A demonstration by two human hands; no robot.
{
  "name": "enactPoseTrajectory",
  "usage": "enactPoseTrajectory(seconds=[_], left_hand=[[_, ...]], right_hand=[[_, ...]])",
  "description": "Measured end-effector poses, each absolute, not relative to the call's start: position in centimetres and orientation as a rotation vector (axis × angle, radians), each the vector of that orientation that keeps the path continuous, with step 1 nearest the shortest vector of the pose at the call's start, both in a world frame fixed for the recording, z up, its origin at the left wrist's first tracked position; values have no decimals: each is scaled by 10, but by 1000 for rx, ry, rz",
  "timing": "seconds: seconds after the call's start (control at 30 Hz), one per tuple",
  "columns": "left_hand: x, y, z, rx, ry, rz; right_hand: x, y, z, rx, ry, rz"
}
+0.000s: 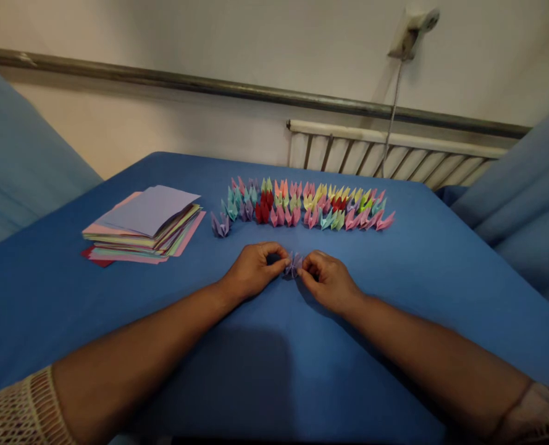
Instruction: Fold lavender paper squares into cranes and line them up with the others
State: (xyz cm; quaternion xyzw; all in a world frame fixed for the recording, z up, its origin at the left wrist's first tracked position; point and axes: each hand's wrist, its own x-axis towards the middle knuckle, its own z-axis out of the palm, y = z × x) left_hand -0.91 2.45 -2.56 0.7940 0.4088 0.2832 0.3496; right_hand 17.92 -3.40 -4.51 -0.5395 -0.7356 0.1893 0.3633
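Note:
A small purple origami crane [293, 264] is between my two hands, low over the blue cloth in the middle of the table. My left hand [258, 267] pinches its left side between thumb and index finger. On its right side, the thumb and fingers of my right hand [328, 279] are pinched on it too. The fingertips cover part of the folded paper. Just beyond my hands stand several rows of folded paper cranes [293, 215] in pink, red, yellow, green, teal and purple. One purple crane [220, 225] sits at the left end, nearest to me.
A stack of coloured paper squares [149, 213] lies at the left, a lilac sheet on top and a red corner sticking out below. Blue cloth [417, 266] covers the table. Behind it are a wall pipe [209, 84], a radiator [371, 148] and a socket with a cord [410, 40].

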Motion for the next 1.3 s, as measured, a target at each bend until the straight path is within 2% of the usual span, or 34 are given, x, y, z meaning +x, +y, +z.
enactPoseTrajectory(seconds=[0.63, 0.93, 1.3], left_hand=[[-16, 35, -24, 2010, 847, 612], [-18, 35, -17, 2206, 824, 516], [-16, 34, -20, 2133, 760, 535]], right_hand=[[179, -35, -46, -1368, -1918, 493], [178, -35, -48, -1368, -1902, 498], [183, -33, -49, -1392, -1888, 488]])
